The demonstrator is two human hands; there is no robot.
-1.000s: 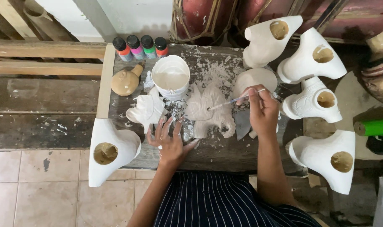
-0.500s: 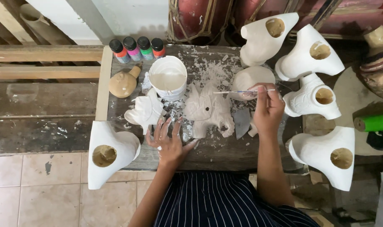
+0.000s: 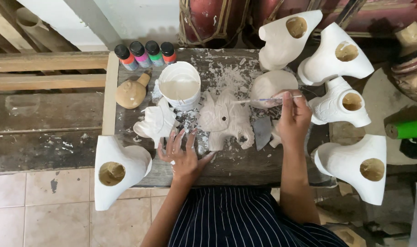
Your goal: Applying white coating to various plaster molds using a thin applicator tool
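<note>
A pale carved elephant figure [image 3: 226, 121] lies flat in the middle of a small paint-spattered wooden table [image 3: 236, 162]. My left hand [image 3: 183, 153] rests spread on the tabletop just left of the figure, holding nothing. My right hand [image 3: 294, 118] grips a thin paintbrush [image 3: 268, 99] whose tip reaches left over a round whitish dish [image 3: 269, 83] behind the figure. A white tub of white paint [image 3: 179, 85] stands to the left of the figure, and a smaller white-coated carving [image 3: 157, 122] lies below the tub.
Several small paint bottles [image 3: 145, 53] with coloured labels line the table's back edge, beside a tan wooden bulb shape [image 3: 131, 92]. Large white hollow carvings sit at the left front [image 3: 117, 169] and around the right side [image 3: 350, 160]. A green tube [image 3: 407, 129] lies far right.
My right hand has carried the brush from over the elephant figure up and right to the round dish. My left hand has stayed on the table.
</note>
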